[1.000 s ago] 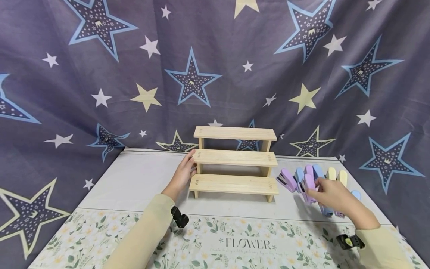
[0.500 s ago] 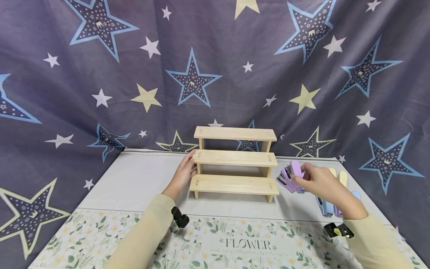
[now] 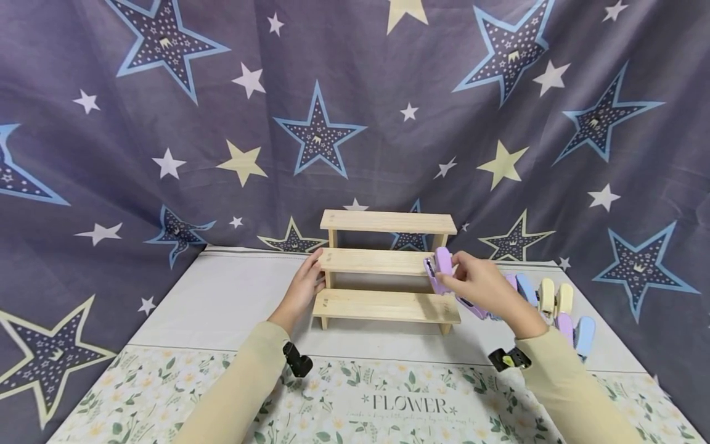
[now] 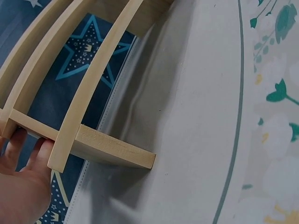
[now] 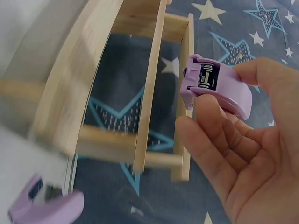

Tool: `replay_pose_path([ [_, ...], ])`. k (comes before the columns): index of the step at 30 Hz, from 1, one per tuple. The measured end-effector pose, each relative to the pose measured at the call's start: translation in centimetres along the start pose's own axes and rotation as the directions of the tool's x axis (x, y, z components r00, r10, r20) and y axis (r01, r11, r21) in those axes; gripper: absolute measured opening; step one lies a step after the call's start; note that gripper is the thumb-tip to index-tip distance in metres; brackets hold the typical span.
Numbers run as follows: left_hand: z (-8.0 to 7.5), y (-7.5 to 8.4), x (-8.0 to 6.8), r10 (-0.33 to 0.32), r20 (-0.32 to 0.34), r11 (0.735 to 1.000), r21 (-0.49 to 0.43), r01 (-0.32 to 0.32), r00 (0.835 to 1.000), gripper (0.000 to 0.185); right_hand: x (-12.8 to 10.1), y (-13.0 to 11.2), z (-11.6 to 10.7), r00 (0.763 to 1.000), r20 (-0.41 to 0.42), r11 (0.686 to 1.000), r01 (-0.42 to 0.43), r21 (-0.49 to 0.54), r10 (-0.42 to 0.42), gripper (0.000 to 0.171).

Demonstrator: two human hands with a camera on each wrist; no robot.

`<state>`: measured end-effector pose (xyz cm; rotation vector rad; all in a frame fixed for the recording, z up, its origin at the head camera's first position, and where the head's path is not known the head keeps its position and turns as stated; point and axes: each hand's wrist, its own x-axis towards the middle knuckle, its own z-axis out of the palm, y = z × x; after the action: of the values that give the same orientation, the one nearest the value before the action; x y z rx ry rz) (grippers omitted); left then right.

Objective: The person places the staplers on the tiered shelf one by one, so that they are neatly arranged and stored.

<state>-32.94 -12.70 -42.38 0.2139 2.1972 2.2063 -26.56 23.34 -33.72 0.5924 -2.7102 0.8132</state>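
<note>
The right hand (image 3: 481, 285) holds a purple stapler (image 3: 440, 269) pinched between thumb and fingers, raised at the right end of the middle step of a small wooden shelf (image 3: 388, 261) with three steps; from the head view it is hard to tell whether the stapler touches the wood or hangs just in front of it. In the right wrist view the stapler (image 5: 217, 88) shows its metal hinge end, while the fingers (image 5: 219, 140) cover its lower part, and the shelf (image 5: 154, 84) beside it is blurred. The left hand (image 3: 302, 288) rests against the left side of the shelf, fingers fairly straight on the upright between the lower and middle steps; the left wrist view shows only the fingertips (image 4: 28, 149) pressing the wood, the rest of the hand being cut off by the frame edge. To the right, on the grey table (image 3: 222, 302), stands a cluster of staplers (image 3: 554, 308) in purple, blue and yellow, partly hidden behind the right forearm, so their number cannot be made out. Another purple stapler (image 5: 46, 205) appears blurred at the bottom left of the right wrist view. A star-patterned cloth (image 3: 166, 123) hangs behind, and a floral mat (image 3: 410, 404) printed with FLOWER covers the near edge.
</note>
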Motion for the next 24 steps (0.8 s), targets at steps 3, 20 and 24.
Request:
replay_pose_path([
  [3, 0.0, -0.1, 0.0, 0.001, -0.001, 1.000, -0.003, -0.001, 1.000, 0.049, 1.1, -0.9, 1.0, 1.000, 0.006, 0.999, 0.011, 0.045, -0.012, 0.028],
  [20, 0.0, -0.4, 0.1, 0.002, -0.007, 1.000, -0.007, -0.002, 1.000, 0.049, 7.0, -6.1, 4.7, 0.998, -0.020, 0.980, 0.056, 0.193, -0.053, 0.026],
  [24, 0.0, -0.3, 0.1, 0.001, -0.011, 1.000, 0.000, -0.001, 1.000, 0.049, 8.5, -6.7, 5.4, 1.000, -0.011, 0.964, 0.021, 0.267, -0.019, 0.029],
])
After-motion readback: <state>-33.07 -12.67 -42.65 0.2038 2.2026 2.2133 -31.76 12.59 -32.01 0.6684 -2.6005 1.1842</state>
